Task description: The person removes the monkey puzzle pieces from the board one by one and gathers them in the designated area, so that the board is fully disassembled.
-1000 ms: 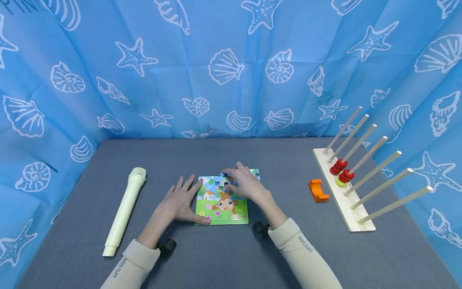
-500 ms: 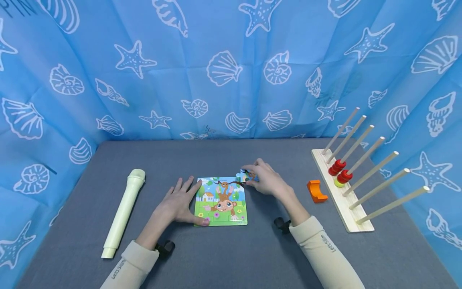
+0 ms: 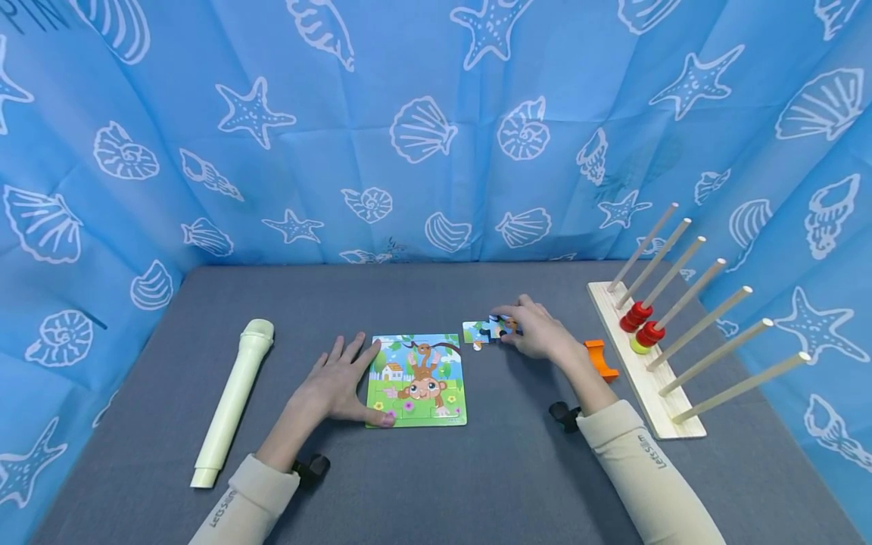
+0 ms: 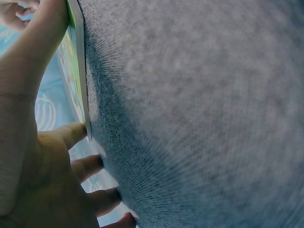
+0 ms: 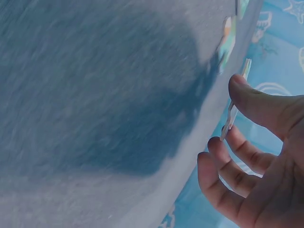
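A square jigsaw puzzle (image 3: 417, 378) with a monkey picture lies mid-table. My left hand (image 3: 337, 382) rests at its left side, fingers spread at the upper left corner and thumb on the lower edge. In the left wrist view the board's edge (image 4: 80, 71) runs beside that hand (image 4: 61, 175). Right of the puzzle my right hand (image 3: 538, 333) pinches a puzzle piece (image 3: 499, 325) between thumb and fingers; the right wrist view shows this thin piece (image 5: 232, 114) tilted above the table. A loose piece (image 3: 473, 331) lies between the puzzle and that hand, partly overlapped by the held piece.
To the left lies a pale green toy microphone (image 3: 235, 401). At the right stands a wooden rack (image 3: 650, 363) with several upright pegs and red rings (image 3: 640, 312). An orange arched block (image 3: 598, 359) sits beside it, near my right wrist. A blue seashell curtain (image 3: 436, 189) surrounds the table.
My right hand has moved from over the puzzle's top edge to the right, still pinching a piece. A loose piece now shows beside the puzzle. My left hand has stayed put.
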`<state>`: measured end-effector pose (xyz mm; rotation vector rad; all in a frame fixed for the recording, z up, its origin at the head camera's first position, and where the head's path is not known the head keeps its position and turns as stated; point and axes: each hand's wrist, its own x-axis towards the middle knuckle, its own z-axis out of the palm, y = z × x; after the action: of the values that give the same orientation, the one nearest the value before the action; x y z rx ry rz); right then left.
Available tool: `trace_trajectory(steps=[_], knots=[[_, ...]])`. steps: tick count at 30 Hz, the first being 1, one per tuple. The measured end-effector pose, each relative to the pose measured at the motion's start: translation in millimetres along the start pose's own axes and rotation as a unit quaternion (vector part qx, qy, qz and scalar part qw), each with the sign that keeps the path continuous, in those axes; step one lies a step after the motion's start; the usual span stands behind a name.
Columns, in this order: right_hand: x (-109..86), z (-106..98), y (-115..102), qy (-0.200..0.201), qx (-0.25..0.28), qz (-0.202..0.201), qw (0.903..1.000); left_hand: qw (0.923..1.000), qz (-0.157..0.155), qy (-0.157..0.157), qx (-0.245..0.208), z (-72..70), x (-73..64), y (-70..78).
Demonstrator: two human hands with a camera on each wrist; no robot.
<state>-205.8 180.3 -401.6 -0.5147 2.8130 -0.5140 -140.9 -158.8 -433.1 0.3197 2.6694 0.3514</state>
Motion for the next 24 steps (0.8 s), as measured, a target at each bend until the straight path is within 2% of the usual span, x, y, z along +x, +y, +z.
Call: trace_trajectory(steps=[11,24], knots=[[2.1,3,17,-0.03,0.014,0.023,0.9992,1.0,-0.001,-0.004,0.0,0.0,-0.3,0.2],[0.7,5,18,-0.029,0.024,0.026,0.999,1.0,0.002,-0.005,-0.007,-0.6,-0.2,-0.2]])
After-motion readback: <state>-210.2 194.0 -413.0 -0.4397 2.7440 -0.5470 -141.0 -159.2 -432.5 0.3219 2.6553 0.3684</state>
